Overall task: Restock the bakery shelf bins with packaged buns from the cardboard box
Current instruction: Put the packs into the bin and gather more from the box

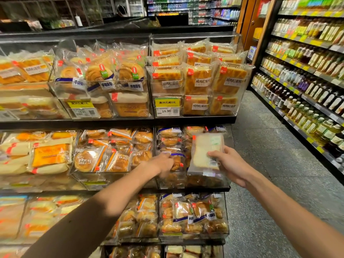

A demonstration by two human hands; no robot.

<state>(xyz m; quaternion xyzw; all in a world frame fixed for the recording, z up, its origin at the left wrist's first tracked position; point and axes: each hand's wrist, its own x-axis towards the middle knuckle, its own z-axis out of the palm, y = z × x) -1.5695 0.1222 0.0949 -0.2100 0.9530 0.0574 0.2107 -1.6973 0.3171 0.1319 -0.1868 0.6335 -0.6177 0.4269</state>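
Note:
My right hand (229,163) grips a clear packet of pale sliced bread (202,153) and holds it upright in front of the middle-shelf right bin (193,183). My left hand (163,162) reaches into that same clear bin, its fingers curled on a packaged bun (176,159) with a blue-striped wrapper. Other packaged buns fill the bin behind both hands. The cardboard box is out of view.
Clear acrylic bins of wrapped breads line three shelf levels, with a black shelf edge (111,123) between them. Yellow price tags (167,107) hang on the upper bins. A speckled grey aisle floor (270,164) runs on the right, beside shelves of bottled oil (307,90).

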